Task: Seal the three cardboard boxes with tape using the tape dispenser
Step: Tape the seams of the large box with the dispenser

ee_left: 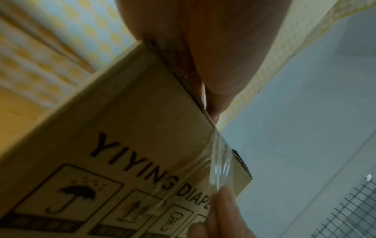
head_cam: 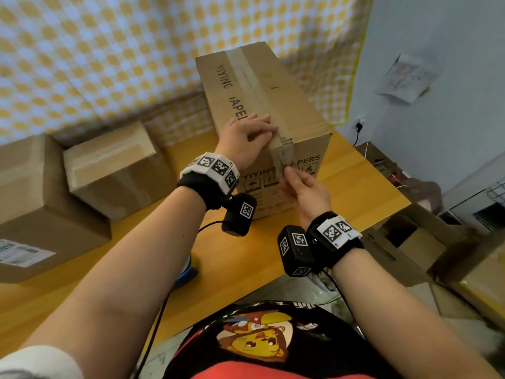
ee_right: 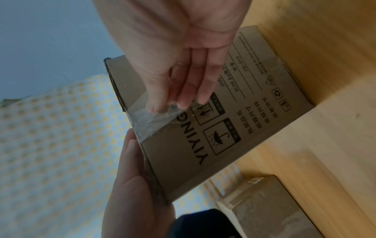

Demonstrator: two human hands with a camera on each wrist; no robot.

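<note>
A large cardboard box (head_cam: 297,105) printed YIYING DIAPERS stands on the yellow table (head_cam: 355,192), with a clear tape strip (head_cam: 240,67) along its top seam. My left hand (head_cam: 257,132) lies flat on the top by the front edge, fingers straight. The tape's loose end (ee_right: 150,120) hangs over the front face. My right hand (head_cam: 288,170) pinches that end between thumb and fingertips (ee_right: 181,103), slightly off the cardboard. Two smaller boxes (head_cam: 114,165) (head_cam: 35,203) sit at the left. A blue object (head_cam: 188,272) is mostly hidden under my left forearm.
A yellow-and-white checked cloth (head_cam: 109,50) hangs behind the table. On the floor to the right, past the table's edge, stands an open cardboard box (head_cam: 410,242). A wire rack (head_cam: 494,192) is at the far right.
</note>
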